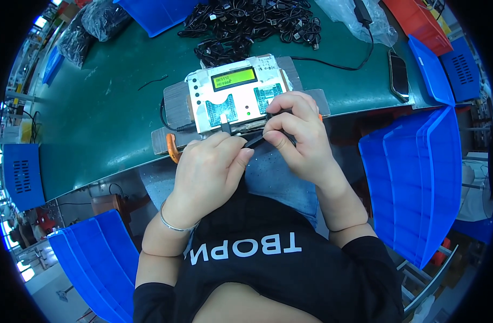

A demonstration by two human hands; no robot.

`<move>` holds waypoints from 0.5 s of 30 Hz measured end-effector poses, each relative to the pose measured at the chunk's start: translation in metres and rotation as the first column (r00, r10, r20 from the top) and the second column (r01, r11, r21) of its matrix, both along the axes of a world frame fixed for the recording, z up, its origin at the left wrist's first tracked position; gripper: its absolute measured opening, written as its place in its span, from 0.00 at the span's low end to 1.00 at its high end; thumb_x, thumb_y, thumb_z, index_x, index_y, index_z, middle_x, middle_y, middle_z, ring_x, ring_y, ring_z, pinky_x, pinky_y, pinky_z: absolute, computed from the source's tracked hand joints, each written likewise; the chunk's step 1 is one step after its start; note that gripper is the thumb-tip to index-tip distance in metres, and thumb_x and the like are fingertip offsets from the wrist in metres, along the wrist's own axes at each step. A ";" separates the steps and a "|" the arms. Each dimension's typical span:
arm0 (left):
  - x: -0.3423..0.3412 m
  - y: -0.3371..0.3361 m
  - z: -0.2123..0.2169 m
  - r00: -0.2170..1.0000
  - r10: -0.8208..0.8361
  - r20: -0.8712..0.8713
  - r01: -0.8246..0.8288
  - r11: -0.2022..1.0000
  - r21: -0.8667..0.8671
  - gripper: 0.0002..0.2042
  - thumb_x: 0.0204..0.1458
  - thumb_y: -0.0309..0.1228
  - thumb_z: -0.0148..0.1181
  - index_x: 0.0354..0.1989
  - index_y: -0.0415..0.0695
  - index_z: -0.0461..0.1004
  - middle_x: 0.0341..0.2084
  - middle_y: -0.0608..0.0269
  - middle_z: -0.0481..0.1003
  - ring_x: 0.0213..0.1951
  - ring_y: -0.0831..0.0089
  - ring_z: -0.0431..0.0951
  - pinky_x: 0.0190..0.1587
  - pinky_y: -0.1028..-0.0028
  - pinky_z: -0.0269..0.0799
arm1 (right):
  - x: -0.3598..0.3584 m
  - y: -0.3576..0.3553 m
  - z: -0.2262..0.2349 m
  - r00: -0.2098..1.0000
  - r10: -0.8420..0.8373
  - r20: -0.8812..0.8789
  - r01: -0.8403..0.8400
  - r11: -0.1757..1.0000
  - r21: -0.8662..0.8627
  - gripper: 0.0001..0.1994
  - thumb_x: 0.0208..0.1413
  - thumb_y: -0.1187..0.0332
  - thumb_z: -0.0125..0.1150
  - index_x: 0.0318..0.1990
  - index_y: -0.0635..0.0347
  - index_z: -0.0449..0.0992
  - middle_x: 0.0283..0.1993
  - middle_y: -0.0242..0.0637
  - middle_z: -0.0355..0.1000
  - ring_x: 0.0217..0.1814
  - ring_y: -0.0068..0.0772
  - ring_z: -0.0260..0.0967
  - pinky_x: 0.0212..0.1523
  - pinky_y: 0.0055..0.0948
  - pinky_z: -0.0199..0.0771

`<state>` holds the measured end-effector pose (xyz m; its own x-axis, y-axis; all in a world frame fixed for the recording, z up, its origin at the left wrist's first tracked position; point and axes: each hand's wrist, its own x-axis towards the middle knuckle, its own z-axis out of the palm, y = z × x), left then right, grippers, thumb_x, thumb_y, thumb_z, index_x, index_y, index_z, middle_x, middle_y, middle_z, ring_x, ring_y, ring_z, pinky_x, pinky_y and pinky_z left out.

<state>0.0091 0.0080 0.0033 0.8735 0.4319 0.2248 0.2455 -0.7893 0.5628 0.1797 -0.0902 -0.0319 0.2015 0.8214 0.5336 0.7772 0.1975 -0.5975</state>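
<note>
A white cable tester (205, 91) with a lit green-yellow screen (234, 78) and two green circuit boards sits at the table's near edge. My left hand (207, 168) is closed at its lower left, pinching the black plug of a USB cable (226, 127) against the left board (221, 109). Fingers bent in a pinch, my right hand (303, 132) holds a black part of the cable just below the right board (268, 96). My fingers hide the far connector, so whether it is seated cannot be seen. A small green light glows on the tester.
A heap of coiled black cables (252, 24) lies behind the tester. On the right are a phone (398, 75) and a large blue bin (402, 177); another blue bin (98, 258) stands at lower left. An orange clamp (172, 147) grips the table edge (106, 173).
</note>
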 end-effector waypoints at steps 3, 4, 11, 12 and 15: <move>-0.013 0.003 0.000 0.993 0.082 0.085 -0.079 0.996 -0.039 0.06 0.50 0.28 0.57 0.27 0.38 0.74 0.20 0.56 0.72 0.23 0.59 0.74 0.26 0.67 0.67 | 0.001 -0.001 -0.003 1.000 -0.001 0.003 0.000 1.000 0.009 0.05 0.48 0.69 0.61 0.27 0.58 0.73 0.42 0.36 0.67 0.49 0.39 0.63 0.50 0.34 0.60; -0.019 0.005 0.001 0.977 0.151 0.152 -0.143 0.988 -0.061 0.05 0.50 0.26 0.56 0.27 0.37 0.74 0.19 0.55 0.71 0.22 0.59 0.73 0.26 0.68 0.67 | 0.004 -0.002 -0.006 1.000 0.003 -0.023 -0.003 1.000 0.013 0.06 0.47 0.68 0.62 0.28 0.59 0.73 0.42 0.37 0.67 0.49 0.40 0.63 0.49 0.34 0.61; -0.029 0.002 -0.001 0.967 0.148 0.209 -0.092 0.963 -0.252 0.08 0.51 0.29 0.56 0.25 0.37 0.70 0.17 0.56 0.66 0.20 0.60 0.68 0.24 0.69 0.63 | -0.016 -0.007 -0.017 0.974 -0.225 -0.033 0.227 0.968 0.105 0.16 0.36 0.74 0.71 0.36 0.62 0.74 0.35 0.40 0.70 0.38 0.38 0.70 0.38 0.31 0.71; -0.030 0.003 0.000 0.970 0.113 0.215 -0.059 0.968 -0.246 0.08 0.51 0.29 0.56 0.25 0.37 0.70 0.17 0.56 0.66 0.20 0.60 0.68 0.24 0.70 0.62 | -0.016 -0.006 -0.022 0.969 -0.238 0.070 0.219 0.954 0.205 0.16 0.35 0.80 0.69 0.36 0.63 0.75 0.28 0.39 0.71 0.29 0.37 0.72 0.30 0.30 0.73; -0.032 0.005 0.000 0.974 0.053 0.221 -0.007 0.979 -0.205 0.07 0.50 0.29 0.57 0.24 0.38 0.71 0.16 0.57 0.66 0.20 0.60 0.68 0.24 0.70 0.62 | -0.025 -0.017 -0.013 0.997 0.003 0.073 -0.021 0.969 0.248 0.15 0.35 0.81 0.66 0.36 0.63 0.75 0.24 0.38 0.71 0.24 0.37 0.71 0.26 0.29 0.72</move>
